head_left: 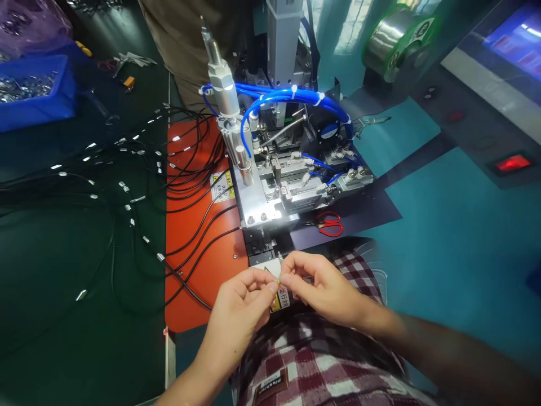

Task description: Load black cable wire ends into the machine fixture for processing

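We log: orange mat (192, 237) at 9 o'clock | blue hoses (287, 96) at 12 | red scissors (329, 224) | red-white checked shirt (313, 361) at 6 | teal tabletop (456, 254) at 3

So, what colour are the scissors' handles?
Red, on the scissors in the head view.

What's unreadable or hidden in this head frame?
- Item pinched between left hand and right hand: too small, covered by fingertips.
- Yellow warning label: text too small, partly behind the hands.
- Screen: cut off by the frame edge, blurred.
- Blue bin contents: blurred shiny parts.
- Standing person: cut off at top edge.
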Motion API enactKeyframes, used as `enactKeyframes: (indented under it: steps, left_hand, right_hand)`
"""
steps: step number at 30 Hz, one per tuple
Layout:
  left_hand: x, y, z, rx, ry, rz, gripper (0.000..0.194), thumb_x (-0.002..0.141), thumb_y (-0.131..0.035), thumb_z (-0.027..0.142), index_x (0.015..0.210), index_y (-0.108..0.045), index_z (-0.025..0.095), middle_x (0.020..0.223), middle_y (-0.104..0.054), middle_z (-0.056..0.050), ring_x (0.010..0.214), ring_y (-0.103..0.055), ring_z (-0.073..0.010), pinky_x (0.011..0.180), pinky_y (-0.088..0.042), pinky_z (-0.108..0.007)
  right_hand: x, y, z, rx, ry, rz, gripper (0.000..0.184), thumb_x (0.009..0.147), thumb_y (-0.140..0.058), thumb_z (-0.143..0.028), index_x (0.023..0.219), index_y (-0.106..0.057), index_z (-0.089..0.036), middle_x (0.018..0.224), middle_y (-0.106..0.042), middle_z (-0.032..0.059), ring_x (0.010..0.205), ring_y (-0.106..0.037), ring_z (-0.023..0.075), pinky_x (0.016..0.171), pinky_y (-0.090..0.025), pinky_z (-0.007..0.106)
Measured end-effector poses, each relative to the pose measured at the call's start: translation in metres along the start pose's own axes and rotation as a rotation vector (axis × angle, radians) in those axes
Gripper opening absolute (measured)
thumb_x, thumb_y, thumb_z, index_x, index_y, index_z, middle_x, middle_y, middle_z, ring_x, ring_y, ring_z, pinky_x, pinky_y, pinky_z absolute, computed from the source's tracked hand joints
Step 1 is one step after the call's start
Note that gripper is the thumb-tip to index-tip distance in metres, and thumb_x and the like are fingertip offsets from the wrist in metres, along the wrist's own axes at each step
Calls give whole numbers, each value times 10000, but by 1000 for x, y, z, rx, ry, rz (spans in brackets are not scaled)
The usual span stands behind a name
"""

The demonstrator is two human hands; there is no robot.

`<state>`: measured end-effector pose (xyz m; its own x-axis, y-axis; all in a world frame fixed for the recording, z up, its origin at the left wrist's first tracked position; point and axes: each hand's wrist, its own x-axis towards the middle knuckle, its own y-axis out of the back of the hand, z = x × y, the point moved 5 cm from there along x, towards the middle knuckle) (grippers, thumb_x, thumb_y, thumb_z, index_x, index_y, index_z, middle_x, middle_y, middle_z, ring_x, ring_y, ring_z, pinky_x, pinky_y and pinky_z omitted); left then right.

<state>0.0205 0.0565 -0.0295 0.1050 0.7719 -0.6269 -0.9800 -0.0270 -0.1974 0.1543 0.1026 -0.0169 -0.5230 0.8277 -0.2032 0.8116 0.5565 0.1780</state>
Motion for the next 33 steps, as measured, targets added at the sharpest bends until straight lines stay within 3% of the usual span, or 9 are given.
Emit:
enactKeyframes:
  steps: [3,5,12,21,27,30,33]
  left_hand:
    - [2,0,-3,-13,24,-14,291,758,-697,399,803,-579,136,552,-464,63,412,-252,-11,387,-131,-153]
    - [3,1,-3,-18,23,-15,283,767,-690,391,816,-584,133,562,-475,58,416,-261,-12,390,-136,-153]
    - [3,1,-2,-19,15,-6,309,759,-703,398,848,-586,127,567,-474,62,426,-265,-17,393,-149,-153]
    - [0,0,0,-5,-26,10,312,748,-710,406,824,-583,131,519,-389,100,415,-223,-14,382,-136,-141]
    - [1,-2,4,5,-47,45,295,745,-710,400,800,-590,136,519,-396,100,410,-240,-13,380,-168,-133]
    - [2,-2,5,48,-74,68,269,773,-685,388,811,-592,139,550,-457,80,422,-313,-19,398,-237,-131]
    - [4,0,13,186,-168,85,211,828,-627,366,861,-598,160,638,-563,33,519,-491,-71,473,-372,-159]
  right_hand:
    - [2,-4,10,198,-143,-62,142,865,-549,-270,778,-561,-159,632,-522,-33,504,-452,82,479,-368,209]
    - [3,-1,11,211,-161,-44,137,847,-576,-281,812,-597,-150,671,-555,-21,511,-480,83,488,-393,213]
    - [4,3,3,80,-63,11,126,821,-625,-269,875,-677,-168,759,-653,2,577,-520,101,539,-414,228]
    - [4,6,-2,0,-56,34,83,789,-664,-247,758,-674,-171,662,-630,-17,559,-483,103,526,-379,230]
    - [2,1,4,-33,-58,31,125,875,-576,-251,780,-621,-183,668,-600,-25,583,-519,102,538,-378,217]
    - [3,-2,5,-51,-62,-4,169,918,-508,-243,772,-570,-184,618,-552,-36,566,-511,99,548,-383,213]
    - [10,1,6,-12,-68,-38,192,941,-463,-262,775,-529,-191,562,-514,-53,525,-491,95,536,-385,210]
